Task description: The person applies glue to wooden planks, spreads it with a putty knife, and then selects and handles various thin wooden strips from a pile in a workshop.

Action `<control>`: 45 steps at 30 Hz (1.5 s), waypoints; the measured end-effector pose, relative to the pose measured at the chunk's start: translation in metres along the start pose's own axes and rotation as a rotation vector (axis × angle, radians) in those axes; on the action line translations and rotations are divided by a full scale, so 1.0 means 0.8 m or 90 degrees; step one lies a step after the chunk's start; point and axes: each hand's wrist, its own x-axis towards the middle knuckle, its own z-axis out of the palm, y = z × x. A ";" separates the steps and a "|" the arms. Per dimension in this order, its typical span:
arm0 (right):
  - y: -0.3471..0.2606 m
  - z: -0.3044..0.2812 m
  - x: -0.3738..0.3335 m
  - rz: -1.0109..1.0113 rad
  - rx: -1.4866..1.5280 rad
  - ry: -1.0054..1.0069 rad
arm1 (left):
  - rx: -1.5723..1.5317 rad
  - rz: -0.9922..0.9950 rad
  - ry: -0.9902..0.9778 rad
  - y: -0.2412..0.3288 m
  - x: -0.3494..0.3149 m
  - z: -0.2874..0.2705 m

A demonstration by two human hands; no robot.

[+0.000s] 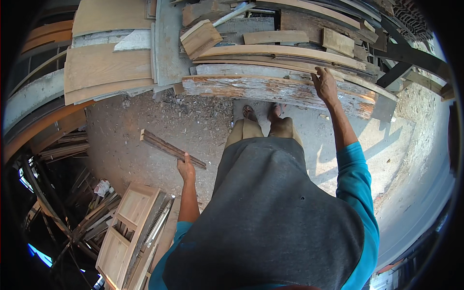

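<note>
debris-strewn floor point(121, 121) below wood strip point(162, 145), gripped nr r. end by l. hand point(186, 170). r. hand point(326, 88) loosely open at lumber stack's point(275, 37) near edge; contact unclear. strip prob. stiff, light-ish, maybe splintery; mid-length hold better balanced.

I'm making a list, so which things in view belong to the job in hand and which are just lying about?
Likely the job's:
narrow dark-brown wooden strip, in the left hand
long weathered plank with peeling white paint, by the right hand

Likely just lying about:
pale-brown panelled wooden frame
crumpled whitish bag-like thing
</note>
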 end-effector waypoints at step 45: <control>-0.253 0.174 0.412 -0.610 -0.438 -0.019 | -0.050 -0.398 -0.302 -0.078 -0.291 -0.006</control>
